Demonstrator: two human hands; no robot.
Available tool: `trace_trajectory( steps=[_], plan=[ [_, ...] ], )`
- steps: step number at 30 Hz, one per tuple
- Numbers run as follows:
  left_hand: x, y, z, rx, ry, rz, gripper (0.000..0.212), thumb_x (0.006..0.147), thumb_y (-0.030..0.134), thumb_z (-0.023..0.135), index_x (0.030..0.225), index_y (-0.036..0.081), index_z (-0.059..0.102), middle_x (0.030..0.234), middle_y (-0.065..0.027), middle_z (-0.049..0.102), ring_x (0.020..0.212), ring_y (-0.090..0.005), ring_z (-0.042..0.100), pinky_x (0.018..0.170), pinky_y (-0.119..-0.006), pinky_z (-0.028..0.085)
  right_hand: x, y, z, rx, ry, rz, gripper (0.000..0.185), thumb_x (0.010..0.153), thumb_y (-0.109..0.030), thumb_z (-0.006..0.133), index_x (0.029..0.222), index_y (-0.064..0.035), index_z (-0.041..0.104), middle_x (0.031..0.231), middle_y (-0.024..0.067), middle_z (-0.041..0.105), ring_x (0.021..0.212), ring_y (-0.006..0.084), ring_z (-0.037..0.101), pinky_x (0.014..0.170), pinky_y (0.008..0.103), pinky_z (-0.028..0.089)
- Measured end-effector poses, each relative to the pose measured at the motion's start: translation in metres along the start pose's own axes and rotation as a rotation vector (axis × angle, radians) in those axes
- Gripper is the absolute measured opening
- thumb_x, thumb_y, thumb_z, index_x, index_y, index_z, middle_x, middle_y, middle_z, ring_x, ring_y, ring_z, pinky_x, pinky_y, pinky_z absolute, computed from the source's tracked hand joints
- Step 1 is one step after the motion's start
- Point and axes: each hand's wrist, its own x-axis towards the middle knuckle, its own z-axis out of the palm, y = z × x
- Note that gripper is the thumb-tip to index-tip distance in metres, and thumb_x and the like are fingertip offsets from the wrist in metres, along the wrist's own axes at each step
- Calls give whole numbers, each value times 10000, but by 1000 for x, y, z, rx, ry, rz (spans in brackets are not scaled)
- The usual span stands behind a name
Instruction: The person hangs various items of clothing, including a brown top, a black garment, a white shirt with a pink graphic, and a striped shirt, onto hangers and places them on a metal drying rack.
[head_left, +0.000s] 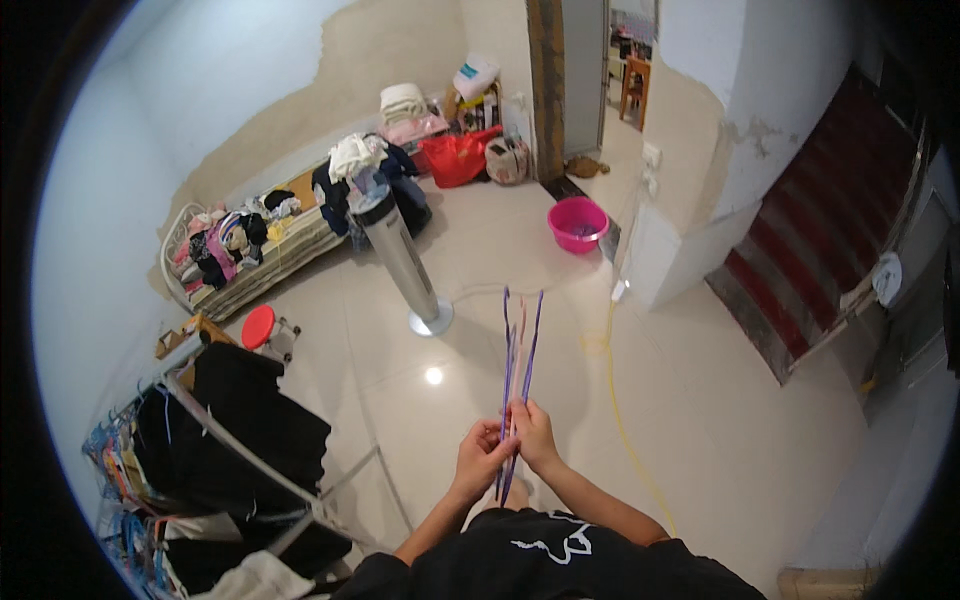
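Note:
Several thin clothes hangers (530, 352), purple and pale pink, are seen nearly edge-on in front of my body. My left hand (480, 455) grips them low down on the left side, with the thumb across them. My right hand (534, 435) holds them slightly higher on the right, its fingers close to those of my left hand. Their upper ends point away from me over the tiled floor, and their lower ends reach my black shirt.
A tower fan (397, 251) stands ahead on a round base. A pink basin (577, 225) lies near the doorway. A yellow cable (621, 427) crosses the floor at right. A clothes rack (240, 450), a red stool (258, 326) and a cluttered bed (285, 247) are at left.

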Motion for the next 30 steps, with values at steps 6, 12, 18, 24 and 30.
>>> trace_trajectory(
  steps=[6,12,18,24,30],
  plan=[
    [91,48,-62,-16,90,25,271,827,1,583,1061,-5,447,877,-85,615,770,-124,595,686,-222,476,114,-26,63,-65,-153,-42,364,945,-309,417,769,-14,534,680,42,563,577,98,512,540,235,435],
    [141,70,-122,-74,215,79,335,830,4,582,1129,-7,430,865,-76,613,739,-106,584,657,-207,468,193,-12,133,-81,-320,22,367,941,-338,420,777,-28,530,669,31,546,567,86,497,511,231,417],
    [211,87,-172,-54,341,40,334,834,25,583,1122,-19,421,909,-95,603,794,-124,581,707,-235,473,284,13,188,-63,-432,129,372,932,-339,449,746,-29,534,621,13,533,533,80,485,496,228,414],
    [289,133,-214,61,493,53,394,819,-2,584,1160,-24,388,946,-109,601,840,-143,589,742,-248,478,386,-3,261,89,-639,260,350,921,-322,487,757,-19,552,613,21,546,501,71,485,453,224,400],
    [346,158,-267,47,705,116,390,841,-7,524,1204,-30,382,921,-93,598,785,-128,561,720,-246,463,459,0,334,13,-827,357,347,897,-316,528,783,10,549,629,46,571,471,92,510,407,241,406]
  ],
)
